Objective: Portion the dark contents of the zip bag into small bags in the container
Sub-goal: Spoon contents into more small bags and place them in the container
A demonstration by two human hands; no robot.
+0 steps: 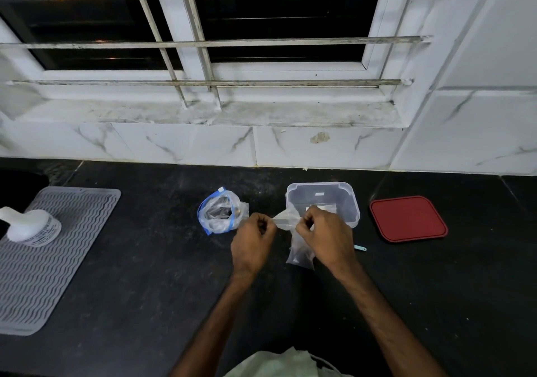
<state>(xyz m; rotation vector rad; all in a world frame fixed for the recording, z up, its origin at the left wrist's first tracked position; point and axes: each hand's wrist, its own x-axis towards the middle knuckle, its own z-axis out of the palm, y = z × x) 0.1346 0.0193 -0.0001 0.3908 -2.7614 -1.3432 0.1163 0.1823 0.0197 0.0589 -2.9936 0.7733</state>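
Observation:
A clear zip bag (220, 212) with a blue seal stands open on the black counter, dark contents visible inside. Just right of it, my left hand (252, 240) and my right hand (324, 234) both pinch the top of a small clear bag (299, 256), stretching its neck between them. The bag's body hangs below my right hand with something dark in it. Behind my right hand stands the clear plastic container (347, 195), open, with a small bag lying flat inside.
The container's red lid (408, 220) lies to the right. A small teal item (360, 248) pokes out by my right wrist. A grey ribbed mat (49, 260) at the left carries a white bottle (30, 227). A tiled wall and barred window stand behind.

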